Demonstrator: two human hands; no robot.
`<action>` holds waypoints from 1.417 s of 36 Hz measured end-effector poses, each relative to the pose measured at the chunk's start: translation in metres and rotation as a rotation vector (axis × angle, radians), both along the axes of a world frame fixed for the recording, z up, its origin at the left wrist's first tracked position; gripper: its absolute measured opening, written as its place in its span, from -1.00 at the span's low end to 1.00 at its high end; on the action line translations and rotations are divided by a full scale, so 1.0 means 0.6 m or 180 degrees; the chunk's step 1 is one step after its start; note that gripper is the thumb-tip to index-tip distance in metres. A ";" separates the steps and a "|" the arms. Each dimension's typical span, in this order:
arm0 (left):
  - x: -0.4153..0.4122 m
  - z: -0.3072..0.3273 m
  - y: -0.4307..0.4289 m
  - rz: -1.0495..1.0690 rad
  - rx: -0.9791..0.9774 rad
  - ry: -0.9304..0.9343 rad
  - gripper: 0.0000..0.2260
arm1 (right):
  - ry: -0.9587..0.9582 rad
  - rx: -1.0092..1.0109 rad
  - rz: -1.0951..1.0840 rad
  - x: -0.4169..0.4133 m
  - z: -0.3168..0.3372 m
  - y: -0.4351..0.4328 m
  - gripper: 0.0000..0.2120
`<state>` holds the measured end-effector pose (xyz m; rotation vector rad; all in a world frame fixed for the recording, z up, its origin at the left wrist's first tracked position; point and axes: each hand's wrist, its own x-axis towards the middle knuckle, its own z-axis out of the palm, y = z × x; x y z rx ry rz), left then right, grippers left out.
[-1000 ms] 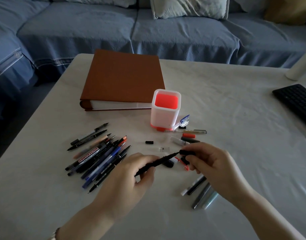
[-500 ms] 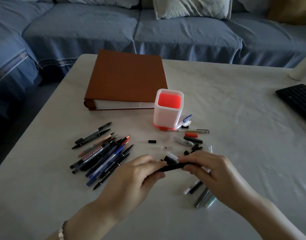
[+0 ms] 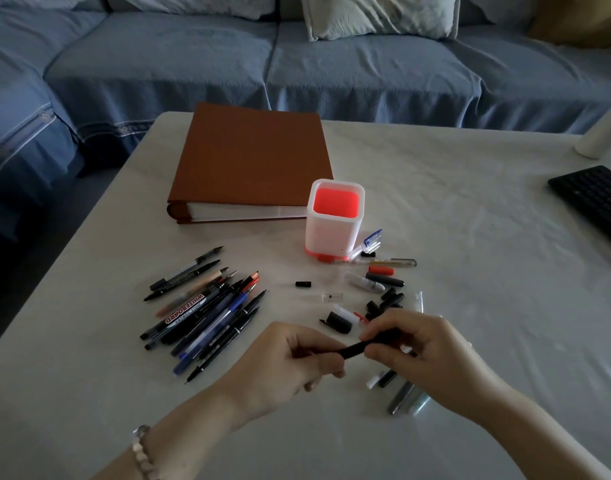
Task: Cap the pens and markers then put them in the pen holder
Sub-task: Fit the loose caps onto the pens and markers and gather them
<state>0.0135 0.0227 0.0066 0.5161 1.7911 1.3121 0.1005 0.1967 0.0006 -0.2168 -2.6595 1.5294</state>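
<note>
A black pen [image 3: 354,348] is held level between both hands above the table's near middle. My left hand [image 3: 290,365] grips its left end and my right hand [image 3: 418,348] is closed over its right end, hiding the cap. A pile of several uncapped pens and markers [image 3: 207,310] lies to the left. Loose caps [image 3: 376,306] are scattered beyond my right hand. The white pen holder [image 3: 333,230] with a red inside stands upright behind them.
A brown binder [image 3: 252,161] lies behind the holder. A black keyboard [image 3: 595,199] sits at the right edge, a white cylinder [image 3: 605,133] beyond it. A few pens [image 3: 401,393] lie under my right wrist. A blue sofa [image 3: 297,64] borders the table's far side.
My hands have come closer together, and my right hand has slid over the pen's tip end. The pen, tilted before, now lies nearly level.
</note>
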 end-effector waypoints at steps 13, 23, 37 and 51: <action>-0.048 -0.093 -0.050 0.0503 -0.1381 0.3492 -0.81 | -0.1423 -0.0930 -0.1634 0.002 -0.046 0.099 -0.83; -0.066 -0.122 -0.099 0.0485 -0.2202 0.3404 -0.75 | -0.1463 0.0951 -0.1819 -0.008 -0.077 0.110 -0.63; -0.063 -0.117 -0.092 0.0334 -0.2165 0.3468 -0.75 | -0.1196 0.1732 -0.0442 -0.063 -0.083 0.015 -0.89; -0.048 -0.059 -0.073 0.0968 -0.0830 0.2621 -0.92 | -0.1219 0.2255 -0.0775 -0.076 -0.097 0.022 -0.77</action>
